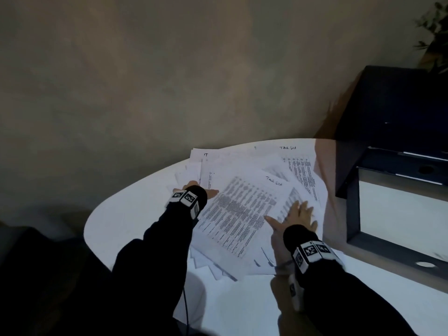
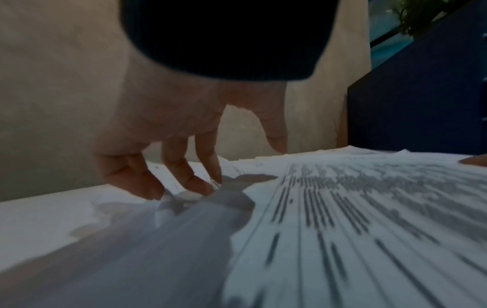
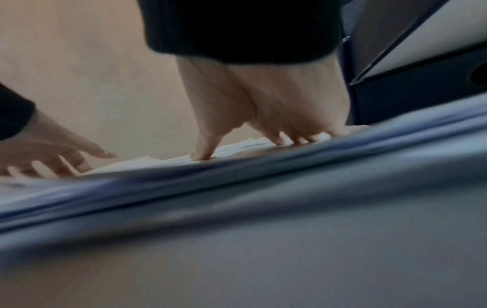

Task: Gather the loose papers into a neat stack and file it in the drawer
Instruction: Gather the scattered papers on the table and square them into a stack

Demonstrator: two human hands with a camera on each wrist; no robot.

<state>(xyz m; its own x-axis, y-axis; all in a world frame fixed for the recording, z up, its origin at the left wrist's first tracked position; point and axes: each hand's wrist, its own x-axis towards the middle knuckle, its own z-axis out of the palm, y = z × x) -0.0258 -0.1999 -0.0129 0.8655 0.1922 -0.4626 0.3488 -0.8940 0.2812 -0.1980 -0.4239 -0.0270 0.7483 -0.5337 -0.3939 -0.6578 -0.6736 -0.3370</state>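
Observation:
A loose, fanned-out pile of printed papers (image 1: 242, 209) lies on the white table (image 1: 135, 219). My left hand (image 1: 192, 185) is at the pile's left edge. In the left wrist view its bent fingers (image 2: 184, 179) press their tips onto the sheet edges, and the thumb stands apart over the papers (image 2: 355, 218). My right hand (image 1: 299, 212) lies spread flat on the pile's right side, and its fingertips (image 3: 279, 139) rest on the top sheets (image 3: 158, 164). Neither hand holds a sheet. The open drawer (image 1: 352, 209) with a pale bottom juts out at the right.
The drawer belongs to a dark cabinet (image 1: 388, 105) that stands right of the table, with further drawer fronts above it. A plant (image 1: 434, 32) stands behind the cabinet. A plain wall runs behind the table. Bare table top lies left of and in front of the pile.

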